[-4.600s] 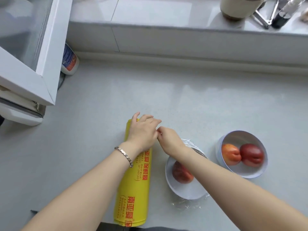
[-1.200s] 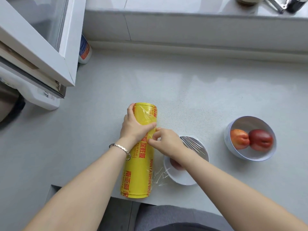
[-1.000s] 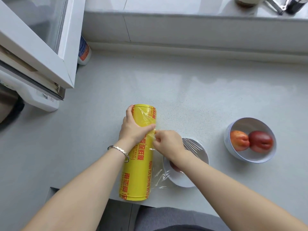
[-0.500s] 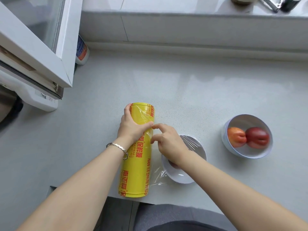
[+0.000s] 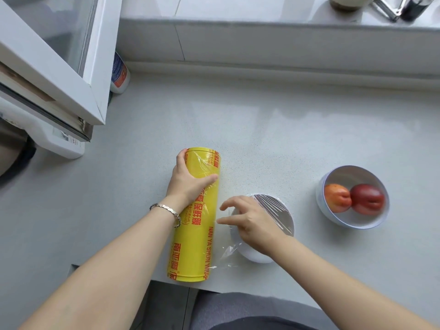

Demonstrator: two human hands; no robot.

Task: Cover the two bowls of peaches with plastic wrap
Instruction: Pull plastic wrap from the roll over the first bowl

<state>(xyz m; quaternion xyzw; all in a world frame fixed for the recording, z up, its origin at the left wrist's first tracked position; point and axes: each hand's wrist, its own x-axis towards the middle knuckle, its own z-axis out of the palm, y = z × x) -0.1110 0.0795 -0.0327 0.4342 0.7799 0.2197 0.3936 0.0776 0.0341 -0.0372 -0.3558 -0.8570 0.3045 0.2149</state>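
Observation:
A yellow plastic wrap roll [image 5: 194,244] with red lettering lies on the grey counter [image 5: 262,144], pointing away from me. My left hand [image 5: 189,182] grips its far end, thumb across the top. My right hand [image 5: 250,220] hovers over the near white bowl [image 5: 276,215], fingers spread and relaxed, holding nothing. That bowl has clear film stretched over it, with loose film trailing toward the roll; its peach is hidden by my hand. The second white bowl [image 5: 354,223] stands uncovered to the right, holding an orange peach [image 5: 337,197] and a red peach [image 5: 366,198].
An open white window frame [image 5: 57,67] juts over the counter's left side, a small labelled bottle [image 5: 119,75] behind it. A raised sill [image 5: 285,36] runs along the back with a jar and dark bottle. The counter's front edge lies just below the roll.
My right hand has let go of the film edge at the roll and moved right and nearer, over the covered bowl. My left hand stays on the roll.

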